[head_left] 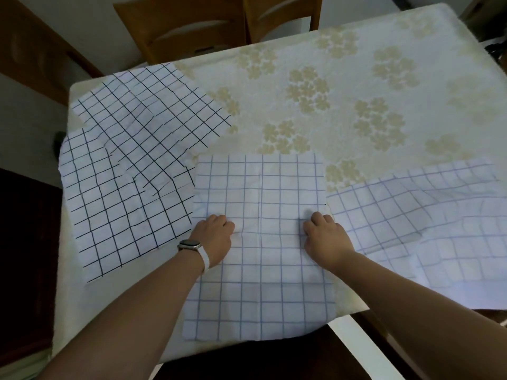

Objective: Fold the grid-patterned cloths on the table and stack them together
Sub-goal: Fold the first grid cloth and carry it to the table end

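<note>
blue-grid cloth (260, 187): it lies spread flat under both hands on the flowered tablecloth (343, 64). Its far edge is well beyond the knuckles, and its near edge comes back past the wrists to the near side of the table.
left hand (216, 237): it rests on this cloth near the left border, with the fingers curled down into the fabric. There is a watch (189, 246) on the wrist.
right hand (326, 237): it has the same pose near the right border, level with the left hand.
Grip: the fingertips are hidden under the knuckles, so I cannot tell if they pinch the fabric or only press on it. Small creases just beside the left hand suggest a pinch.
Between the hands: a faint straight crease runs away from the person.
Outward of the left hand: black-grid cloths (118, 204), two as it seems, overlapping, rumpled and unfolded. The nearer one meets the left border of the cloth under the hands.
Outward of the right hand: a pale blue-grid cloth (425, 215), wavy and unfolded, just beside the right border.
Step in hand: in my judgement this is the first fold of the cloth under the hands. No cloth looks folded and no stack is made.
Next move calls for: both hands must take the fabric firmly and carry one half evenly over the other, so that the grid lines and the corners meet. The fold must then be pressed flat.
</note>
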Demonstrator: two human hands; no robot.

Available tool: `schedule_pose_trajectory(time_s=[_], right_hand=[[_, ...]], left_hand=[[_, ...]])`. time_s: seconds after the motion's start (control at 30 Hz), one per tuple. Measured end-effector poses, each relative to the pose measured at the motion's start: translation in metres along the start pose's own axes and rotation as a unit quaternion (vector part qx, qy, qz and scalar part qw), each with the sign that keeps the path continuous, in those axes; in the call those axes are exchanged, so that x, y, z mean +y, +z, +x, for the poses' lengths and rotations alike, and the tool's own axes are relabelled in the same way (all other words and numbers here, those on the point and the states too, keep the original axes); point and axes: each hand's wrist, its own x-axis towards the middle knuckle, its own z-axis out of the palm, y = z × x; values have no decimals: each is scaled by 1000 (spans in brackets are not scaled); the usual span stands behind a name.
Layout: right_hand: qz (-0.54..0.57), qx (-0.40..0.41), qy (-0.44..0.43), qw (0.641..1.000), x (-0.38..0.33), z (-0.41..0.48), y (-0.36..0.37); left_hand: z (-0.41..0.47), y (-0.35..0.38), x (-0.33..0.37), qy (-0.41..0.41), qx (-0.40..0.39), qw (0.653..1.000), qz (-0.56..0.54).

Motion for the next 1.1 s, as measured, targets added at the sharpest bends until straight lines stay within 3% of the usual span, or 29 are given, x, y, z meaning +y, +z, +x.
schedule_pose_trajectory(time_s=[0.37,0.5,0.6,0.9,1.1], right_hand=[[-4,-1,-16,1000,7,2,4],[7,-31,-8,999,6,12,-9],[17,-20,1,1000,8,36,-27],[27,-23,36,999,27,134,-80],[5,-45,13,999,37,174,-86]], left_hand=[[1,0,-7,43,-13,999,9],[9,-17,-16,54,4,998,-43],[33,-35,-26,31,11,997,-71],[130,-83,-51,-68,-22,997,-16],[159,-91,-63,-110,-46,993,-7]])
